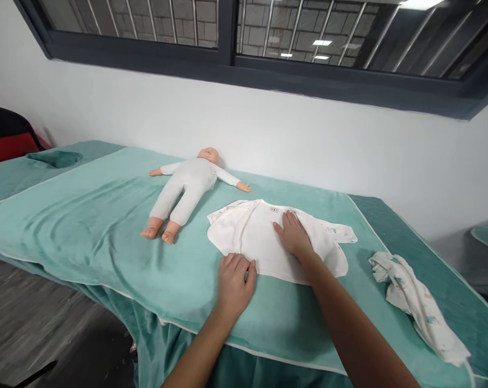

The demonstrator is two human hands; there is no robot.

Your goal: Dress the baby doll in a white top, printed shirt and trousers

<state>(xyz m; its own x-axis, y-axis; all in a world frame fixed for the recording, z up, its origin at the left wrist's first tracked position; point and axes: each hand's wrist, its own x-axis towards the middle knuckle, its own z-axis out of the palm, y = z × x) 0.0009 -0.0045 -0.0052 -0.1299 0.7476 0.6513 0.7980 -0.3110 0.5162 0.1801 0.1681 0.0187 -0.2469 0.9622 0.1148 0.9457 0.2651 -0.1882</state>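
Note:
A white baby shirt point(252, 237) lies spread open on the green bed cover, its inside facing up and its sleeves showing a small print. My right hand point(294, 234) rests flat on the shirt's middle, fingers stretched out below the neck label. At the lower left hem sits my left hand point(236, 283), its fingers slightly bent over the edge and the thumb apart; the fingertips are partly hidden. To the left of the shirt, a baby doll point(191, 180) in a white suit lies on its back, arms out and feet toward me.
A crumpled printed baby garment point(417, 302) lies at the right of the green cover point(86, 215). Behind the bed are a white wall point(147, 113) and a dark-framed window point(228, 59). A red and black chair point(9, 140) stands at the far left.

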